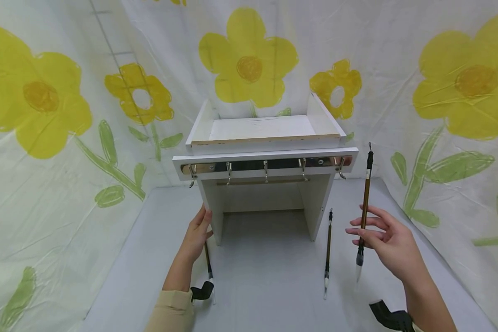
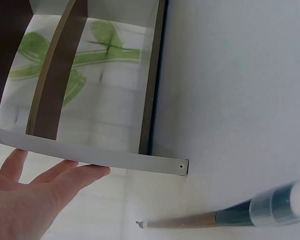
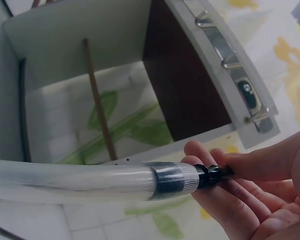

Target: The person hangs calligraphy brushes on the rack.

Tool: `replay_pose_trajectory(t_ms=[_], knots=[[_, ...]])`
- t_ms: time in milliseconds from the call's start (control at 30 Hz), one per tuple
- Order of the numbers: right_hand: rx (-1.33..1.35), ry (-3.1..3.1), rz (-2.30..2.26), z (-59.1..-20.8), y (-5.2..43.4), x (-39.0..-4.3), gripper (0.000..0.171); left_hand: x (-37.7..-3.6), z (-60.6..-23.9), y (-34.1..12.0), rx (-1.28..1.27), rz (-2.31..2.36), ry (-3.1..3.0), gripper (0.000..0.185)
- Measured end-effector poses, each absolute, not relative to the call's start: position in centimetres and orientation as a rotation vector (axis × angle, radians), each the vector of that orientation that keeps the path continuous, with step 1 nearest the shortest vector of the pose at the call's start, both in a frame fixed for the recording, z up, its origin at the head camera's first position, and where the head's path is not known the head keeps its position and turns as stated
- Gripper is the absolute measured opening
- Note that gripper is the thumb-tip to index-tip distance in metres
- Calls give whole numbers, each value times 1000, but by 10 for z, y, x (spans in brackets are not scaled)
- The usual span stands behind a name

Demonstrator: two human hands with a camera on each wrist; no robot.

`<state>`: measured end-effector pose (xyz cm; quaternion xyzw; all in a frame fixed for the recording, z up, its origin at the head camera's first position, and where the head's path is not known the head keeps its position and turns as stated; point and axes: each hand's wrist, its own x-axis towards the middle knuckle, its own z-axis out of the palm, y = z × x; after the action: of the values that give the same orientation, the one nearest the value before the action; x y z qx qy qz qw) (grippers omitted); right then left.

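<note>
A white wooden stand point(image 1: 265, 152) with a metal hook rail point(image 1: 265, 167) stands on the grey table. My left hand point(image 1: 202, 222) lies flat against its left side panel point(image 2: 89, 156), fingers straight point(image 2: 64, 177). A brown calligraphy brush point(image 1: 209, 266) lies on the table just under that hand, also seen in the left wrist view point(image 2: 215, 218). My right hand point(image 1: 363, 232) pinches a second brush point(image 1: 365, 193) and holds it upright to the right of the stand, tip down. In the right wrist view its clear cap point(image 3: 79, 181) reaches left from my fingers point(image 3: 210, 160).
A third brush point(image 1: 328, 252) lies on the table point(image 1: 269, 286) beside the stand's right leg. A sheet printed with yellow flowers point(image 1: 45, 92) closes in the table at the back and both sides. The hooks point(image 3: 225, 55) hang along the stand's front.
</note>
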<state>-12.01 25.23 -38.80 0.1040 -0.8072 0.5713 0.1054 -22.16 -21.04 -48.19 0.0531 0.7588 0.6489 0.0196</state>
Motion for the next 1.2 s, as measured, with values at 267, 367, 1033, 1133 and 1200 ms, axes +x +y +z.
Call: replay_pose_trajectory(t_ms=[267,367,1033,1133,1200], knots=[[340,-2311,1739,-384,252,-117,57,-221,-481,-209,152,2031,2346,67],[356,-2288,1760,-383,252,-116,56,-220,-481,-208,147,2024,2356,68],[510,-2138,1814,-374,248,-105,56,-218,-480,-206,189,2006,2373,63],[540,-2110,1830,-375,248,-104,56,-218,-480,-206,176,1997,2381,64],[551,-2104,1829,-375,248,-104,57,-218,-480,-205,169,1992,2392,64]])
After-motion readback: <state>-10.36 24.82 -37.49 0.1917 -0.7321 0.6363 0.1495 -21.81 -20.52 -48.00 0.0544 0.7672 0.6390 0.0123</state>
